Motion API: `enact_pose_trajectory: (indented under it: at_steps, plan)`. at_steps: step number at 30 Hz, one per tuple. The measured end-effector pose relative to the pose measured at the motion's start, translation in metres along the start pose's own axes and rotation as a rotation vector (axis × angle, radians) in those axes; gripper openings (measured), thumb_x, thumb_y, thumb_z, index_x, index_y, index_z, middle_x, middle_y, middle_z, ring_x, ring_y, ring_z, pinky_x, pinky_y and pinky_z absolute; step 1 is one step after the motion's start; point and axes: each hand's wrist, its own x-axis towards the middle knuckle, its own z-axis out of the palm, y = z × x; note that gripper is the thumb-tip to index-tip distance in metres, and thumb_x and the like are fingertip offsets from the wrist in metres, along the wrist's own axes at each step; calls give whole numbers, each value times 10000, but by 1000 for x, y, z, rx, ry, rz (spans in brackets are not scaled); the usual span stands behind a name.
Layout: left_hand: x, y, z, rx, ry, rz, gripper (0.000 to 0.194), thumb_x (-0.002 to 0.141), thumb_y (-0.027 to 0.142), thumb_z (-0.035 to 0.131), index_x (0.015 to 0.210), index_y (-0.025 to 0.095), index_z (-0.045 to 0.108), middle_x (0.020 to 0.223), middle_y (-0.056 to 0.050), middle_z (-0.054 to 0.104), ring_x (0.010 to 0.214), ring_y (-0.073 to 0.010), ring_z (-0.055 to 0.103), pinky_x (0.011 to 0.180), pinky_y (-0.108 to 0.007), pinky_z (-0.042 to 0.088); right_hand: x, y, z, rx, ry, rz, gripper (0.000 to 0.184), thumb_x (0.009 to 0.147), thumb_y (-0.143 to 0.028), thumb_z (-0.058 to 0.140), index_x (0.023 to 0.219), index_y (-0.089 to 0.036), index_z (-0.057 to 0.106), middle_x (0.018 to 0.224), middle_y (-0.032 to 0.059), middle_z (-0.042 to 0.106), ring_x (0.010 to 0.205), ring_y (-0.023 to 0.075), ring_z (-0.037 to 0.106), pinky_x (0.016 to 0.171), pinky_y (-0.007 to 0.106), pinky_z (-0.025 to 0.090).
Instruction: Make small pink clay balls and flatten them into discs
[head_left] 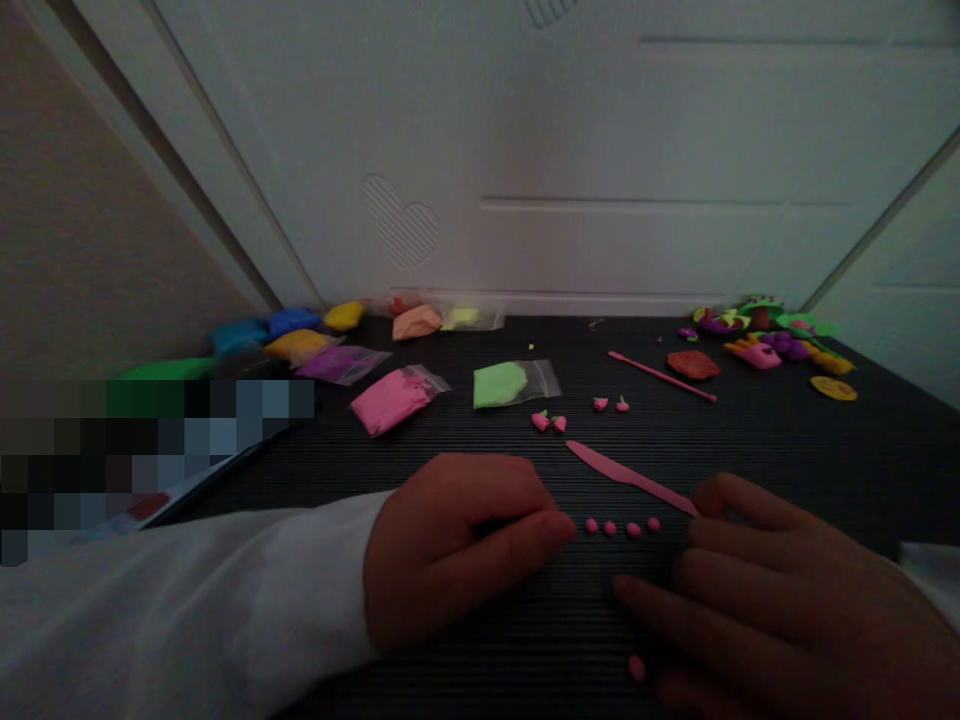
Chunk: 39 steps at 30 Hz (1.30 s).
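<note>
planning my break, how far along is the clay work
Four small pink pieces, some with green bits, look done. In hand: four plain pink balls, lined up between left hand and right hand. Left, probably: shaping those and the pink lump nearer the camera.

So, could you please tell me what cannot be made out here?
Head view: inside the left hand, hidden by its curled fingers.
Head view: near end of the pink knife, apparently covered by the right hand.
Head view: most of the flat item at left, masked by pixelation.
Head view: marks on the yellow disc, too small.
</note>
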Motion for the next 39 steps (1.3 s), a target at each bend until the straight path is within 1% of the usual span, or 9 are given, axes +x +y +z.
enact_pose_trajectory:
  at_steps: [2,6,10,15,20,23,32,36,39]
  plan:
    - [0,0,0,-2,2,6,280,840,262,371,679,121,552,616,7,484,585,-81,449,550,-193,332,-2,-2,2,24,6,46,181,811,-298,440,856,-214,592,559,-30,547,538,118,504,666,348,322]
    - [0,0,0,0,2,8,285,840,266,368,677,121,552,611,8,479,576,-80,443,543,-195,327,-2,-7,6,116,25,106,247,849,-301,365,781,-240,595,565,-39,550,544,98,498,726,335,311]
    - [0,0,0,2,-5,-1,286,840,270,368,681,125,557,609,10,482,575,-82,442,544,-197,328,-1,-9,8,159,61,71,235,839,-235,395,714,-224,593,513,-47,526,513,85,474,687,319,322]
    - [0,1,0,4,1,-6,282,838,270,372,681,124,556,603,12,476,568,-80,440,534,-197,324,2,-6,5,148,38,46,176,816,-207,436,767,-232,603,507,-51,515,496,88,465,627,318,332]
    - [0,0,0,-2,-1,-6,274,836,270,376,688,134,561,617,9,492,577,-82,451,543,-195,336,5,-4,-1,133,88,46,210,832,-210,394,793,-224,600,507,-43,508,480,89,471,582,300,342]
    - [0,0,0,-3,3,-3,268,834,270,381,684,136,559,617,10,496,578,-81,454,547,-191,341,4,-4,-2,144,26,86,187,814,-197,415,772,-221,596,527,-37,516,501,90,477,578,291,345]
    - [1,2,3,-6,12,22,221,823,237,406,677,141,541,634,6,514,613,-85,471,576,-188,346,5,-3,0,166,98,112,73,767,-236,514,728,-221,574,546,-51,532,516,79,496,668,284,364]
    - [1,4,7,-10,-18,63,196,814,243,427,731,140,570,671,-11,539,644,-95,485,597,-199,357,9,-4,-2,184,121,99,60,758,-207,515,725,-214,565,531,-54,532,501,77,497,632,270,371]
    - [1,7,12,-4,-55,86,180,766,290,515,793,134,601,686,-18,555,669,-109,490,608,-209,360,12,-6,-3,210,144,100,61,750,-187,514,731,-216,564,545,-59,548,501,72,498,604,254,367]
